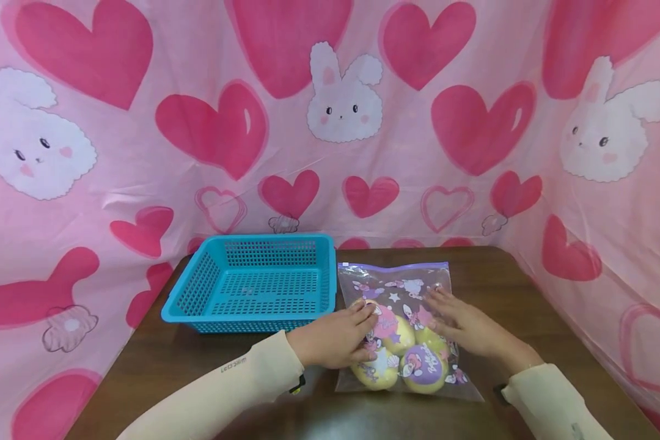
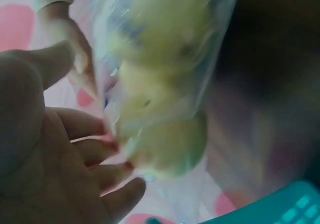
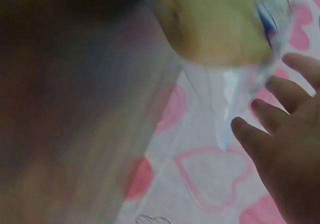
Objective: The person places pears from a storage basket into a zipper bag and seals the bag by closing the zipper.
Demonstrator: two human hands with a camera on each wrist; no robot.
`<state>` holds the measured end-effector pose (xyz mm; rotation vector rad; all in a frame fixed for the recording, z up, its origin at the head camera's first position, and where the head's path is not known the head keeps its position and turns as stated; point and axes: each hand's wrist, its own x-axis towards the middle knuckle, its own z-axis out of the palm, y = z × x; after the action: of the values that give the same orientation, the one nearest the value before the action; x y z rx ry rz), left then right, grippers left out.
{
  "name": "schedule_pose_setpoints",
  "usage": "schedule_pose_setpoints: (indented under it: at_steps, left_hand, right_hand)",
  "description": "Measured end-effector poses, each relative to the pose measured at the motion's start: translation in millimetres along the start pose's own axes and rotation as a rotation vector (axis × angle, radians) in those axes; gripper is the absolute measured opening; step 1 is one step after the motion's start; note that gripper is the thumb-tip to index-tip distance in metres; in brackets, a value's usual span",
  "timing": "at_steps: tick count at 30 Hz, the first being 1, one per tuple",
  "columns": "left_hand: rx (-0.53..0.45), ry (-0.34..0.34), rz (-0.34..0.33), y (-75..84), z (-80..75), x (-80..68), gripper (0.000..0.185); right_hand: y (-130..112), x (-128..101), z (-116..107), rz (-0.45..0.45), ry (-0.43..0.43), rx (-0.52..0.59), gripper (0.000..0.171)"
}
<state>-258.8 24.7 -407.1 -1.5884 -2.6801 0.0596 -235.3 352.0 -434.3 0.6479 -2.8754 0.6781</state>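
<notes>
The head view was bright and even, with soft light from above. Small soft shadows lay under the arms near the table's [image 1: 528,287] front edge. The pink cloth [image 1: 115,183] bent outward at the picture's sides. Both wrist views were blurry and out of focus, with dark patches.

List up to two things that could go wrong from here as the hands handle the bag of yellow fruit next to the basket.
1. The left hand and right hand only rest flat on the zip bag, so the round yellow fruit might roll and bunch up inside.
2. The blue basket sits right beside the bag; a sideways push could shove it.
</notes>
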Motion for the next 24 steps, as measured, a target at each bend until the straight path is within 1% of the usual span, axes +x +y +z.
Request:
schedule_pose_setpoints:
  at_steps: [2, 3, 6, 11, 16, 19, 24]
  left_hand:
    - [0.008, -0.005, -0.014, 2.2, 10.3, -1.5, 0.08]
    - [0.01, -0.001, -0.022, 2.7, 14.6, -1.4, 0.083]
    - [0.019, 0.019, -0.043, 2.9, 21.8, 1.0, 0.09]
    - [-0.015, 0.002, -0.069, 0.5, 26.1, 5.7, 0.092]
    - [-0.077, -0.03, -0.087, -2.0, 30.8, 7.4, 0.093]
    - [-0.089, -0.034, -0.093, -3.6, 32.2, 9.1, 0.094]
    - [-0.085, -0.051, -0.1, -4.8, 31.0, 12.1, 0.094]
  right_hand:
    - [-2, -2, 8, -0.014, -0.066, -0.01, 0.069]
    - [-2, -3, 12, -0.013, -0.084, -0.009, 0.072]
    - [-2, -2, 19, 0.013, -0.107, -0.009, 0.08]
    - [2, 1, 25, 0.033, -0.123, -0.018, 0.087]
    - [5, 4, 27, 0.076, -0.16, 0.017, 0.089]
    - [7, 6, 28, 0.088, -0.163, 0.024, 0.089]
    - [10, 9, 28, 0.082, -0.16, 0.015, 0.089]
